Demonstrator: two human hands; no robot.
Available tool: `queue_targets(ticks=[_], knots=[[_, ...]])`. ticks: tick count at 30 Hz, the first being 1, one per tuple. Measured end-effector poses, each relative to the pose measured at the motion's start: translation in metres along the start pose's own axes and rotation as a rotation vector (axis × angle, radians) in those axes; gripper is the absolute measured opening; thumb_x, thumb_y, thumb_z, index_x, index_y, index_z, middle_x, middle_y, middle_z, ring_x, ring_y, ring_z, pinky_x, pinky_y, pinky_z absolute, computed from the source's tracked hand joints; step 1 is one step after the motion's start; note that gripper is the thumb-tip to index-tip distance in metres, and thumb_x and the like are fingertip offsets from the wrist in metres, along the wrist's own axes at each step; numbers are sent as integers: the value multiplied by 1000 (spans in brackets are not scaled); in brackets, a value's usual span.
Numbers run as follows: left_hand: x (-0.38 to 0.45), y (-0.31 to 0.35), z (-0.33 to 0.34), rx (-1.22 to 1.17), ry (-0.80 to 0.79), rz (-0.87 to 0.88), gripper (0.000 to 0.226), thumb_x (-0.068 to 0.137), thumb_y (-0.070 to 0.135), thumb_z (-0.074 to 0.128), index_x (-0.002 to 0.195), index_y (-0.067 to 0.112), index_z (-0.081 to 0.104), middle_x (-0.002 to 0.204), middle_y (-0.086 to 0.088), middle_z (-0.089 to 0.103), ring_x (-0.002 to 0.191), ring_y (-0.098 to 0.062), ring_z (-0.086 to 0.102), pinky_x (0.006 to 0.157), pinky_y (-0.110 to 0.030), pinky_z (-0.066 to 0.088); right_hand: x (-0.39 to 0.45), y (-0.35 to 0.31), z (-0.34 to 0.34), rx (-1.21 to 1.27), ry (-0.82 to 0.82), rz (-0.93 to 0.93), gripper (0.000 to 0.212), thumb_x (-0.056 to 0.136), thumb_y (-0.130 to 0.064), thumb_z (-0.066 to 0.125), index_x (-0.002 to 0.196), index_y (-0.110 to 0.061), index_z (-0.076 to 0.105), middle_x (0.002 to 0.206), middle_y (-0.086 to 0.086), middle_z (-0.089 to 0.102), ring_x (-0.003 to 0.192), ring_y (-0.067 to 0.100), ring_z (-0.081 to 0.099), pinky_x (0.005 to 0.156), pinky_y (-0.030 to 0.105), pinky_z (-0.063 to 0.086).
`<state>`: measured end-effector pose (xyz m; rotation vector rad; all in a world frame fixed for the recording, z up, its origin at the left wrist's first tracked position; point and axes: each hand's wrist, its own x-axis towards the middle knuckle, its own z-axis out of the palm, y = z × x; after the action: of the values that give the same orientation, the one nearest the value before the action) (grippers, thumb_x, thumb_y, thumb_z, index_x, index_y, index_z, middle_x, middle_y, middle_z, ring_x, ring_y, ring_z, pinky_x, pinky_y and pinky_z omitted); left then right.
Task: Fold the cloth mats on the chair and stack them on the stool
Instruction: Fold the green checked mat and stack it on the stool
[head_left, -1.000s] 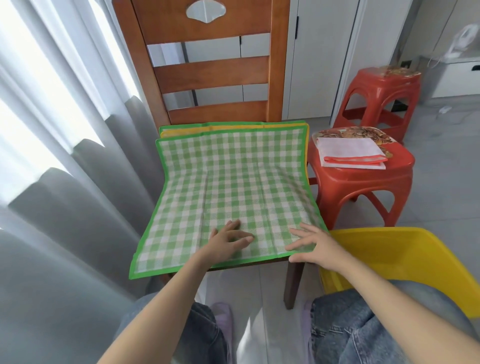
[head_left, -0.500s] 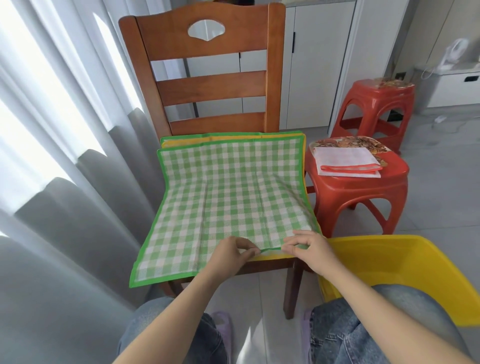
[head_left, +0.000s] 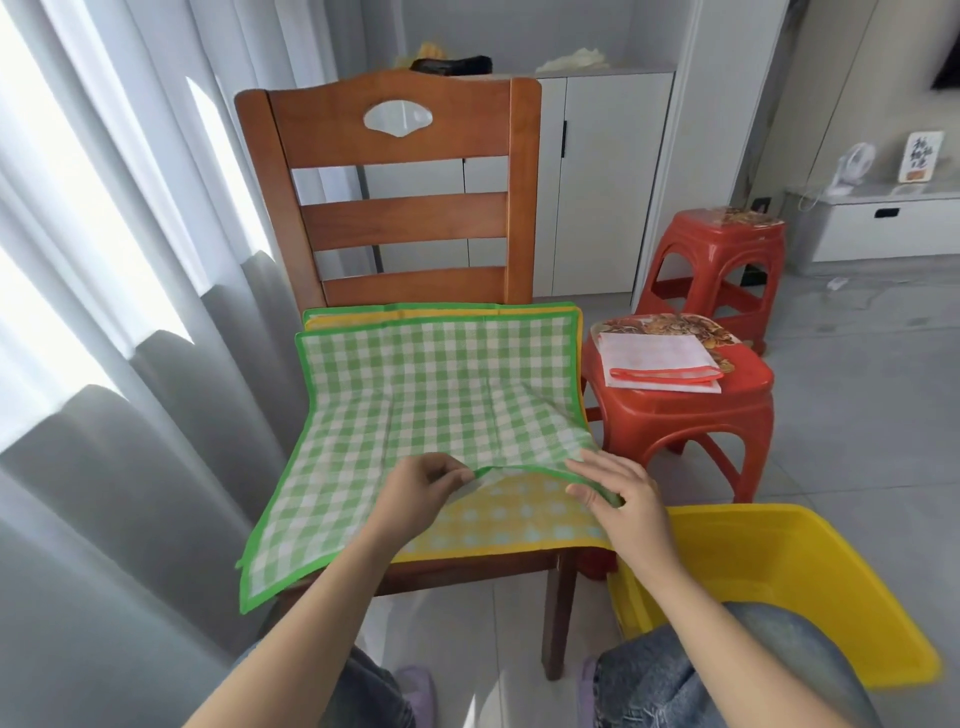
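A green checked cloth mat (head_left: 415, 395) lies spread on the seat of a wooden chair (head_left: 395, 156), its left corner hanging over the seat edge. My left hand (head_left: 421, 486) pinches its near green hem and lifts it. My right hand (head_left: 618, 491) grips the same hem near the right corner. Under the raised edge shows a yellow checked mat (head_left: 509, 519). A folded white mat with a red border (head_left: 660, 361) lies on the near red stool (head_left: 685, 415) to the right of the chair.
A second red stool (head_left: 711, 260) stands behind the first. A yellow plastic tub (head_left: 779, 587) sits on the floor at my right knee. Grey curtains (head_left: 104, 364) hang close on the left. White cabinets (head_left: 587, 182) stand behind the chair.
Both hands went from lying flat on the green mat to pinching its near hem, and have raised it further back, uncovering the yellow mat below. The view has tilted up.
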<state>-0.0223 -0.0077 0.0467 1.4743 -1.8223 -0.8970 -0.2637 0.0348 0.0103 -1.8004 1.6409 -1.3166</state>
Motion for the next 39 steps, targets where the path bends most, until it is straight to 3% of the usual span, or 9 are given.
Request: queue_targets(ticks=[7,10,13,19,24,29,33,36,39], knots=[[4,15,-11,89,-41,26,20,89,30,62,69,30,64,75,8,66,69,-10,58,62,-24,43,6,-9,2,53,154,32,18,79,-30,68,96,-26,74,101,-18,65,104,2,58,95,24,43],[6,17,-17,173,-72,44,22,91,29,60,69,32,62,73,4,65,67,-16,57,60,-26,43,16,-15,-4,25,156,19,16,81,-34,65,87,-24,75,83,-15,71,73,-6,60,67,10,47],[8,19,-23,260,-67,86,23,93,28,57,71,33,58,73,8,64,71,-18,61,58,-22,42,22,-18,-9,-23,140,-24,20,81,-40,62,82,-23,72,55,-12,62,49,4,54,44,16,35],[15,19,-25,257,15,115,26,94,26,56,69,33,54,69,8,61,65,-14,56,54,-21,37,21,-10,-7,43,216,2,22,77,-46,59,88,-31,71,90,-18,65,95,10,60,82,28,47],[21,16,-32,152,6,96,25,93,26,57,69,27,57,64,7,56,57,-11,47,53,-20,35,34,-16,-17,241,216,20,21,76,-41,62,91,-30,71,98,-11,69,104,11,59,92,27,43],[24,15,-40,117,4,73,27,93,25,56,67,20,56,57,8,47,46,-1,40,46,-14,31,52,-13,-28,368,160,62,14,73,-41,63,84,-39,71,89,-21,72,97,-2,64,84,11,47],[28,10,-45,117,-19,69,26,93,25,57,69,16,56,56,8,45,43,-2,38,45,-14,29,66,-11,-29,370,93,130,20,74,-45,59,81,-30,71,75,-20,70,79,-7,62,74,9,45],[32,6,-51,178,-40,75,25,93,27,57,69,18,56,55,7,45,47,-7,36,47,-18,27,76,-10,-27,244,65,122,38,81,-45,52,69,-10,59,51,-10,45,51,2,42,51,15,31],[43,9,-55,321,-69,69,22,93,27,57,72,22,58,60,5,53,53,-10,43,52,-22,32,84,0,-17,91,40,140,37,90,-32,53,57,-23,39,49,-12,30,45,4,39,46,17,29]])
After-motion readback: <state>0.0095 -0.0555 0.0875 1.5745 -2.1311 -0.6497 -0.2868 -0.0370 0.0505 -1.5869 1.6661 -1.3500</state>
